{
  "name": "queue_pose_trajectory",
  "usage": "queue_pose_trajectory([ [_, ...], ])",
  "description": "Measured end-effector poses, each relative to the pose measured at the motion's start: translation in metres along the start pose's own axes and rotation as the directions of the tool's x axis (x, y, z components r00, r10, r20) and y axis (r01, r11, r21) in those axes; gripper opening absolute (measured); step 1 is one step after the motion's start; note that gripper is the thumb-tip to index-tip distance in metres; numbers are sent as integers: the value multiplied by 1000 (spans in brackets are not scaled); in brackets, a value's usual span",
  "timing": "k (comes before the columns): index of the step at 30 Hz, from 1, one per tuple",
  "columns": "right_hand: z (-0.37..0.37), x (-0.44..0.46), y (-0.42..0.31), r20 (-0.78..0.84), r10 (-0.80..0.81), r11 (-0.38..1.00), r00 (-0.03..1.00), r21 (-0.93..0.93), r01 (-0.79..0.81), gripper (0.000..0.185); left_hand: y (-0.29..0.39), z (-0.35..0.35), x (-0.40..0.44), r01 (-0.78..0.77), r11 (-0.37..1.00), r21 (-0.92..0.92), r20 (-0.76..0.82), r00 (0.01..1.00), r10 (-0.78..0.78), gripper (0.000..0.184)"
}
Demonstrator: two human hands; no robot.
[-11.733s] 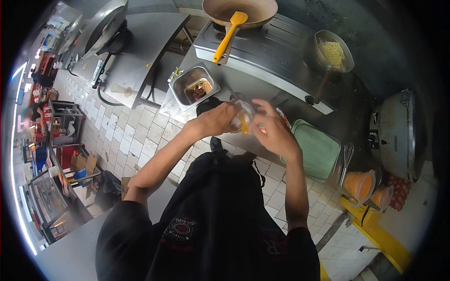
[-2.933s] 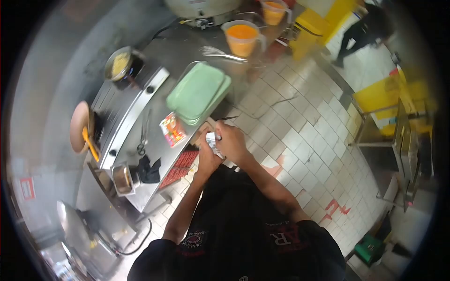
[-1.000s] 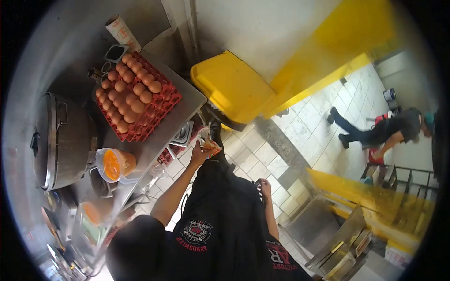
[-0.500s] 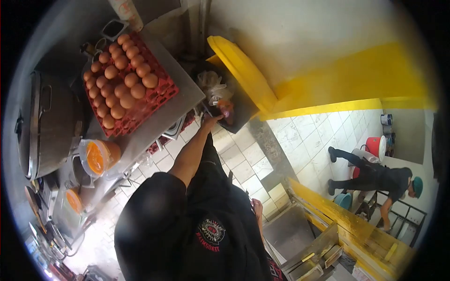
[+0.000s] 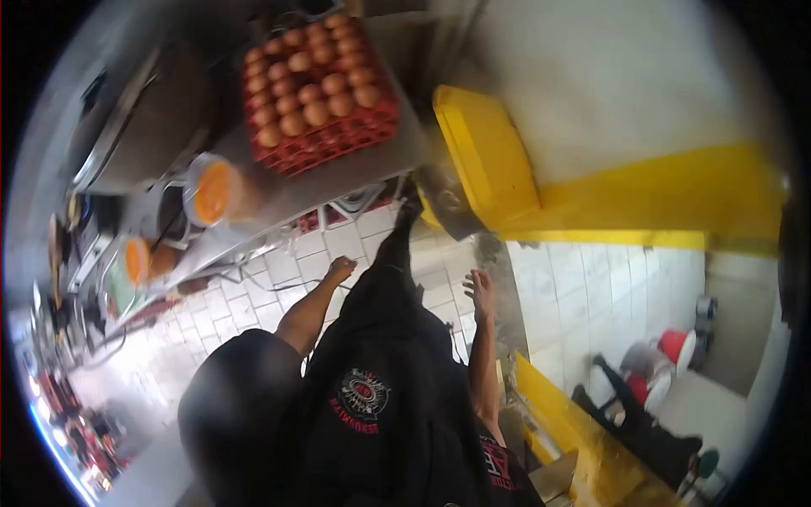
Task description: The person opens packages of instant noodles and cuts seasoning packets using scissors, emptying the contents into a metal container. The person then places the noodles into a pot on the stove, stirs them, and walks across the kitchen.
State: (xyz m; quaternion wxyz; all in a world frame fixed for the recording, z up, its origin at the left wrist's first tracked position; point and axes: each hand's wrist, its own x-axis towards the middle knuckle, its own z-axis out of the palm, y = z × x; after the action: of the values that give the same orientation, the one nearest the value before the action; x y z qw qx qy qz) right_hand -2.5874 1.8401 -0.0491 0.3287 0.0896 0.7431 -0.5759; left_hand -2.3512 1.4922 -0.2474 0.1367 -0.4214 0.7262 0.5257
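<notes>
My left hand [image 5: 341,269] hangs over the tiled floor, just left of my black trousers. Its fingers look curled in, and nothing shows in them. On the other side, my right hand [image 5: 481,293] is held out with its fingers apart, holding nothing. Ahead of both hands is a dark bin [image 5: 448,200] with a raised yellow lid [image 5: 486,144]; what is inside it is hidden. To the left, brown eggs [image 5: 315,112] fill much of a stacked red egg tray [image 5: 338,152] on the metal counter [image 5: 404,165].
On the counter are a container of orange sauce [image 5: 215,193], a second orange container [image 5: 139,259] and a big metal pot [image 5: 160,118]. A yellow-topped ledge [image 5: 557,406] runs along my right. Beyond it a person in dark clothes [image 5: 642,427] bends near a red bucket [image 5: 674,345].
My left hand has drawn back from the bin, where it was at a purple and orange item. My right hand has come up and forward. The view has turned, and the other person bends lower.
</notes>
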Motion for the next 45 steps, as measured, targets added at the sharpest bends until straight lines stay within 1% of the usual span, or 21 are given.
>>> queue_pose_trajectory([
  [2,7,5,37,49,49,999,998,-27,-47,50,-42,-35,-33,232,954,188,24,970,-240,34],
  [3,11,6,54,92,103,988,990,-124,-92,57,-100,-36,-45,226,938,-264,-25,970,-241,39],
  [5,25,5,85,181,176,947,968,-299,-117,78,-83,-55,-97,376,921,-100,-3,926,-378,38],
  [7,42,-7,105,289,232,925,929,-360,-119,84,-84,-68,-145,324,919,-225,-61,937,-345,38],
  [9,54,-15,135,385,224,941,895,-323,-97,74,-75,-76,-189,290,842,-455,-76,929,-361,28],
  [11,63,-22,148,494,312,949,812,-212,-235,37,-158,-55,-199,26,792,-610,-198,963,-184,20],
  [12,71,-32,147,469,318,947,824,-194,-255,36,-154,-57,-222,8,1000,-22,-385,923,-16,29],
  [13,82,-38,148,424,358,913,832,-347,-216,39,-139,-69,-240,236,937,-257,-305,900,-311,28],
  [16,99,-48,162,354,386,887,852,-397,-237,44,-121,-103,-268,518,855,35,-203,841,-502,18],
  [19,104,-57,181,359,398,897,844,-343,-277,39,-191,-108,-291,410,904,-124,-224,876,-428,14],
  [21,116,-62,186,336,350,894,874,-400,-204,27,-218,-116,-306,121,816,-565,-365,850,-379,13],
  [22,125,-61,185,357,342,889,869,-423,-177,27,-217,-125,-319,182,674,-716,-340,752,-564,17],
  [27,215,-45,186,443,463,696,768,-718,-6,24,-251,-159,-401,170,734,-658,-434,711,-553,28],
  [29,269,-52,168,521,495,721,695,-693,6,32,-297,-156,-425,-32,737,-675,-510,742,-435,29],
  [31,349,-60,157,540,418,347,731,-838,420,49,-334,-152,-439,-48,725,-687,-542,699,-467,22],
  [33,426,-111,140,521,440,603,732,-775,190,62,-346,-172,-456,-100,596,-796,-533,581,-615,14],
  [36,535,-165,143,621,458,527,636,-766,368,23,-387,-204,-460,-256,452,-854,-516,524,-678,13],
  [38,595,-205,155,816,267,695,512,-532,484,12,-400,-244,-468,-275,441,-854,-514,568,-642,14],
  [40,653,-228,163,925,254,621,283,-380,685,19,-411,-291,-472,-276,451,-849,-520,588,-620,15],
  [43,732,-332,109,898,376,625,226,-426,654,21,-441,-340,-473,-278,456,-845,-525,593,-611,21],
  [45,779,-365,100,807,560,349,187,-434,831,15,-469,-352,-470,-276,461,-843,-528,584,-616,27],
])
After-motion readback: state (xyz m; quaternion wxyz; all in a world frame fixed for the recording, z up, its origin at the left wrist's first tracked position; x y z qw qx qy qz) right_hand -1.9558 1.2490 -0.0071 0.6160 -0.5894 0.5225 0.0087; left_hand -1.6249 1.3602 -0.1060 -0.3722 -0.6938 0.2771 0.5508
